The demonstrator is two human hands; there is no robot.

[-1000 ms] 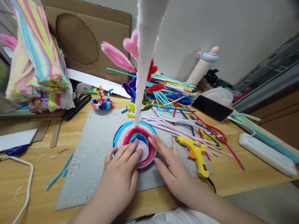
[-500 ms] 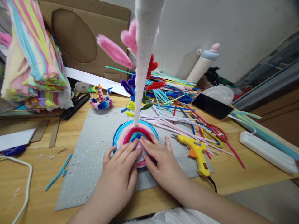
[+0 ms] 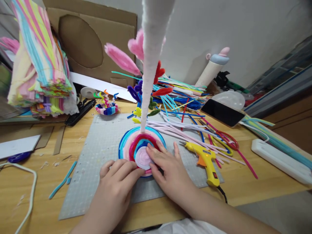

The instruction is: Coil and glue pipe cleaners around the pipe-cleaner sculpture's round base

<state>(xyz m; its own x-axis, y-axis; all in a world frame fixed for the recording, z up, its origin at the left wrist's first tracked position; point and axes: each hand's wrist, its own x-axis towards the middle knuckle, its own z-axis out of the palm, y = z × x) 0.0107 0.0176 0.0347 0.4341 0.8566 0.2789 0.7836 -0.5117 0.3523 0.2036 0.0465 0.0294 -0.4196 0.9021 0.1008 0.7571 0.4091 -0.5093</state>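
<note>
Rests the left hand (image 3: 118,182) on the near left edge of a striped disc (image 3: 126,146), with the fingers bent and close together; cannot tell from this view whether anything is pinched beneath them. Lays the right hand (image 3: 173,172) over the right side of the same disc, with the fingers spread and the fingertips touching the right side of the pale pink coil (image 3: 143,157) at its middle. Leaves a narrow gap between the two hands, near the coil.

Has the disc lying on a gray cutting mat (image 3: 87,172) on the wooden counter (image 3: 234,191), ringed in blue, light blue, pink and deep red. Shows a white fuzzy rod (image 3: 148,78) rising from the disc's far part, out of the top of the view. Shows also, on both sides of the rod, pink petals (image 3: 122,59), red petals (image 3: 162,91), purple petals (image 3: 134,94), yellow petals (image 3: 137,112) and green petals (image 3: 154,112); cannot tell how these are held up.

Has a yellow glue gun (image 3: 206,159) to the right of the right hand, with pale fuzzy stems (image 3: 170,129) and red-handled scissors (image 3: 219,133) beyond. Has a dark phone (image 3: 222,112) farther right, near a white power strip (image 3: 280,161). Shows a small multicolored ring (image 3: 107,110) at the mat's far edge, a blue stem (image 3: 62,180) left of the mat, and a large bundle of pastel stems (image 3: 46,65) at the far left, before upright cardboard (image 3: 117,32).
</note>
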